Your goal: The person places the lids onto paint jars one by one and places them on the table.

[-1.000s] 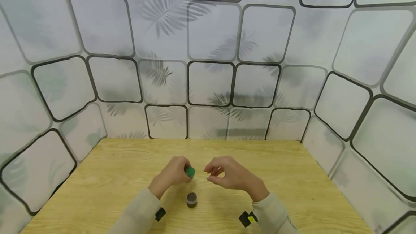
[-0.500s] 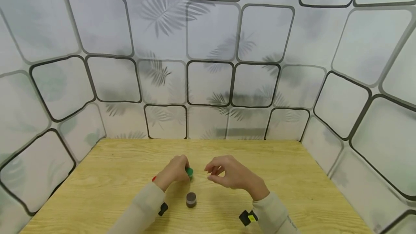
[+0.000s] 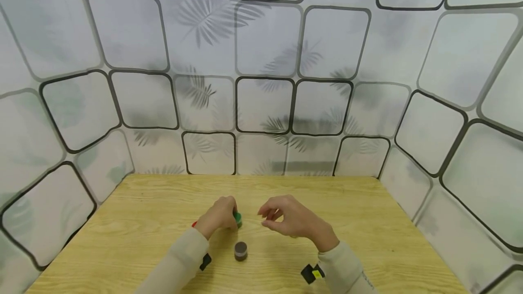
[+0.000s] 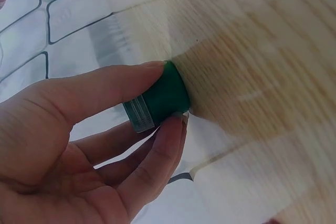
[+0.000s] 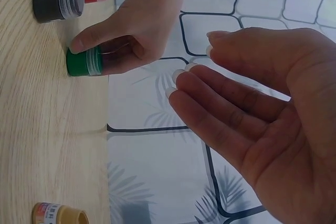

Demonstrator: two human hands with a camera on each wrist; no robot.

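Note:
My left hand pinches a small green jar between thumb and fingers. In the right wrist view that jar stands upright, its base at the wooden tabletop and its ribbed clear lid on top. My right hand hovers to the right with fingers loosely bent and nothing in them. A dark grey jar stands nearer to me, below the left hand. Just past the left wrist a red jar peeks out, mostly covered in the head view.
An ochre-yellow jar with a printed label stands on the table, almost wholly hidden behind my right hand in the head view. A patterned cloth rises behind the table and along both sides.
My left hand has moved down slightly with the green jar, which has gone from tilted toward the camera to upright. The red jar has come into view. The right hand stays nearly still.

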